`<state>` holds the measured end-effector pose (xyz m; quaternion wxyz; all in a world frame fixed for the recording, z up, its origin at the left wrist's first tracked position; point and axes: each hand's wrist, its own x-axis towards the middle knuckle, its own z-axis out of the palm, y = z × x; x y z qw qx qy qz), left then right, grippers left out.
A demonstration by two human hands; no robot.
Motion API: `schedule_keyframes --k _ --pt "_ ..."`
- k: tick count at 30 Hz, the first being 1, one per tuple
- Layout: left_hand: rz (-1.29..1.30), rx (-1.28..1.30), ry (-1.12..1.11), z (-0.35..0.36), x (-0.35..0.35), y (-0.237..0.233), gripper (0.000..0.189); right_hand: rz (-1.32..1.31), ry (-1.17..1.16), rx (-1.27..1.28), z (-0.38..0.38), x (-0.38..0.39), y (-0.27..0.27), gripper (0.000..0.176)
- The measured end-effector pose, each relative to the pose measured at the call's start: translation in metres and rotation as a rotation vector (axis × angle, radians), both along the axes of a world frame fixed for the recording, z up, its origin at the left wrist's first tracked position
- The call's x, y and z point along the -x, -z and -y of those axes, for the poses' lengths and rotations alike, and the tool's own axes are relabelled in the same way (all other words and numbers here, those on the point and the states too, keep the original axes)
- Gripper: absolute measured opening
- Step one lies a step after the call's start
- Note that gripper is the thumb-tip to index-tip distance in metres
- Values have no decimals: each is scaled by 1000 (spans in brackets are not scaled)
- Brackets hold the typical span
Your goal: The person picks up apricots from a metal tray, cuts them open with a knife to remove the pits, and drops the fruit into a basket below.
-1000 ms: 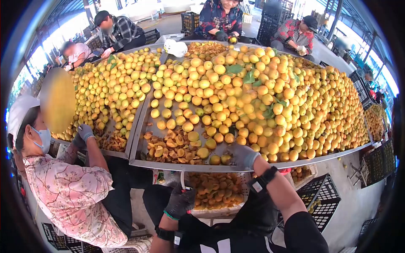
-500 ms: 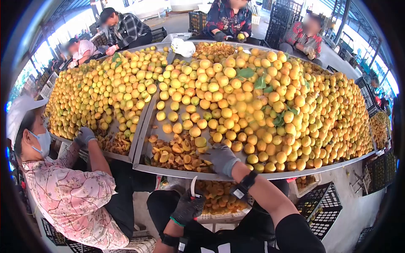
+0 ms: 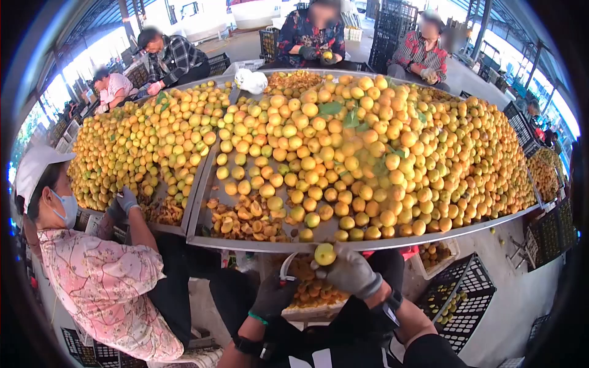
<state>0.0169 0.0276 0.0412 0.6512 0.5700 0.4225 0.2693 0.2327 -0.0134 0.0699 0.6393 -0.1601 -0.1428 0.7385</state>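
In a dark glove, my left hand (image 3: pixel 274 297) is closed around a small curved knife (image 3: pixel 286 265); its pale blade points up and a bit of red handle shows. My right hand (image 3: pixel 353 273), in a grey glove, grips a yellow-green apricot (image 3: pixel 325 254) between the fingertips. Both hands are just below the metal table's front rim (image 3: pixel 264 246), the apricot to the right of the blade and apart from it. Whole apricots (image 3: pixel 368 178) are heaped over the table. Cut apricot pieces (image 3: pixel 245 221) lie at its near left corner.
Beneath my hands stands a crate of cut apricot pieces (image 3: pixel 314 293). A black crate (image 3: pixel 459 303) with some fruit is on the floor at right. A person in a floral shirt (image 3: pixel 101 288) sits close on my left; several others sit across the table.
My right hand has left the tabletop, coming back over the rim toward the knife with an apricot in its fingers. My left hand still holds the knife. The view has shifted slightly.
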Motion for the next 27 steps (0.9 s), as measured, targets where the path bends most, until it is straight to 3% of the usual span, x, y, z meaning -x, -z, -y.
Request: schedule_keyframes --k 1,3,5,7,8,12,14,17,18,20,27 --pt "-11 12 -3 7 -2 -1 37 -11 -3 12 15 5 4 33" --pt "-119 -556 121 19 -8 -7 44 126 -125 198 45 16 0 37" --pt "-160 -557 186 29 -7 -17 38 116 -107 271 65 26 -10 37" --pt "-328 -744 305 41 -4 -20 39 162 14 237 78 34 -12 39" --pt "-329 -782 289 45 -4 -23 38 179 -40 180 85 30 -10 42" --pt "-377 -834 246 59 -5 -35 40 367 37 187 97 36 -11 44" --pt "-466 -732 224 62 -10 -49 42 297 104 -28 97 36 11 44" --pt "-568 -669 209 68 -16 -63 43 461 -3 94 99 35 -35 45" --pt "-572 -667 205 70 -16 -62 43 459 -10 93 98 34 -27 45" --pt "-607 -661 227 74 -14 -54 59 628 29 -18 95 35 -6 43" --pt "-418 -592 245 74 -18 -43 52 604 36 177 99 41 4 34"
